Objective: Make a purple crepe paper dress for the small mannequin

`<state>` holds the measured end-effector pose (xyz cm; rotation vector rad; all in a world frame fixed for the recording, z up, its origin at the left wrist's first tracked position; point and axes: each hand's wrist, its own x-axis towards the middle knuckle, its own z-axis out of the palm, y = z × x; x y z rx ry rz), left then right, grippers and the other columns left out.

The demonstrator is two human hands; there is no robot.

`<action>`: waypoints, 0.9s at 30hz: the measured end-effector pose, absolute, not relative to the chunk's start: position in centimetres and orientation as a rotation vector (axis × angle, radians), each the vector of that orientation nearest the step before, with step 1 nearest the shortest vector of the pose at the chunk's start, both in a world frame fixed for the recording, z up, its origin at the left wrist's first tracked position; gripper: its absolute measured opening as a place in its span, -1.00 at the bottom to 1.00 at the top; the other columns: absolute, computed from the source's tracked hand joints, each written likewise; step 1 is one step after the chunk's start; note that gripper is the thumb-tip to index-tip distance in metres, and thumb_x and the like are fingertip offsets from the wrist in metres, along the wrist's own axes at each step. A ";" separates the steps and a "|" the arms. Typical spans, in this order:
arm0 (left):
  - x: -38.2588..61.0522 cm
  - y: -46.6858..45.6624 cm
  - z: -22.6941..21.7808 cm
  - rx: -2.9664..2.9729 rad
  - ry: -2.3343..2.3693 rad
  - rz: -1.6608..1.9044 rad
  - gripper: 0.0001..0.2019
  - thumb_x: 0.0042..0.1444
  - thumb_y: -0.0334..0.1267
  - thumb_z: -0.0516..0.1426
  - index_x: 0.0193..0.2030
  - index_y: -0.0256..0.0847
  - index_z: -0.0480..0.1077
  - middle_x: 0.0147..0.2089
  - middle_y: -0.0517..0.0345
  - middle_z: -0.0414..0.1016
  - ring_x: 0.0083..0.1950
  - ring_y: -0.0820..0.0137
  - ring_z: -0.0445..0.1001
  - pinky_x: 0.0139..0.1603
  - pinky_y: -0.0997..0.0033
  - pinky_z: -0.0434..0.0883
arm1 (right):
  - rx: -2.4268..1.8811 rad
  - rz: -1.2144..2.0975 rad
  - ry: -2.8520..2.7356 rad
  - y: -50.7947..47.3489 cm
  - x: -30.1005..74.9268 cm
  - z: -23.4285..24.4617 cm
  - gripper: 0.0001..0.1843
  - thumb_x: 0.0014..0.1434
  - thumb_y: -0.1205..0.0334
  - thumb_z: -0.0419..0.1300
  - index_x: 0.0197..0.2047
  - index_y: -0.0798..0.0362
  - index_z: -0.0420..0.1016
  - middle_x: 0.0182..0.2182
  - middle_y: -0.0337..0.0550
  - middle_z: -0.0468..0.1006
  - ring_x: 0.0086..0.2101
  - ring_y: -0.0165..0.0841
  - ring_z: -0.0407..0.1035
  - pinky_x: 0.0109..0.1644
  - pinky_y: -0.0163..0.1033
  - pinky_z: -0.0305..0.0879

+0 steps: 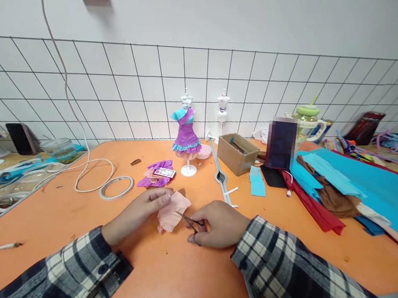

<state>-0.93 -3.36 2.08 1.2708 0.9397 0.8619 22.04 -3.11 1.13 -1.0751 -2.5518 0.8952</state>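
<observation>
My left hand (143,209) pinches a crumpled piece of pink paper (173,212) just above the orange table (186,271). Small scissors (191,224) are gripped in my right hand (217,224), their blades pointing left and touching the pink paper. Both sleeves are dark plaid. Behind the hands stands a small doll mannequin in a purple and teal dress (186,136), with purple and pink scraps and a small card (157,173) beside its base.
A bare white mannequin (222,106), a cardboard box (237,153), a blurred dark rectangular object (280,144), and piles of blue, red and brown paper (340,187) lie to the right. A white cable (93,176) coils at left near a glass jar (58,149).
</observation>
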 end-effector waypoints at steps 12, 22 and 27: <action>-1.4 -2.6 2.7 1.331 0.965 1.170 -0.76 0.20 -0.07 0.20 -0.20 -0.21 0.42 -0.39 0.18 0.45 -0.39 0.47 0.38 -0.34 0.51 0.36 | -0.938 1.394 -2.410 -3.2 21.9 0.7 -0.56 0.03 -0.10 0.31 -0.16 0.07 0.60 -0.52 -0.33 0.40 -0.51 -0.52 0.20 -0.46 -0.40 0.08; 0.3 -4.1 1.5 1.443 0.945 0.790 -0.58 0.12 0.04 0.23 -0.04 -0.24 0.40 -0.40 0.20 0.39 -0.45 0.48 0.30 -0.44 0.50 0.26 | -0.986 1.635 -1.583 -2.6 21.5 1.0 -0.49 0.00 -0.05 0.32 -0.06 0.11 0.48 -0.25 -0.13 0.53 -0.38 -0.43 0.32 -0.64 -0.46 0.16; 0.8 -4.4 1.5 1.505 0.965 0.756 -0.55 0.12 0.12 0.20 -0.07 -0.21 0.31 -0.34 0.20 0.41 -0.44 0.49 0.31 -0.47 0.53 0.25 | -1.074 1.648 -1.520 -2.3 21.3 0.3 -0.47 -0.12 -0.01 0.42 -0.14 0.11 0.52 -0.42 -0.24 0.49 -0.51 -0.52 0.25 -0.65 -0.49 0.15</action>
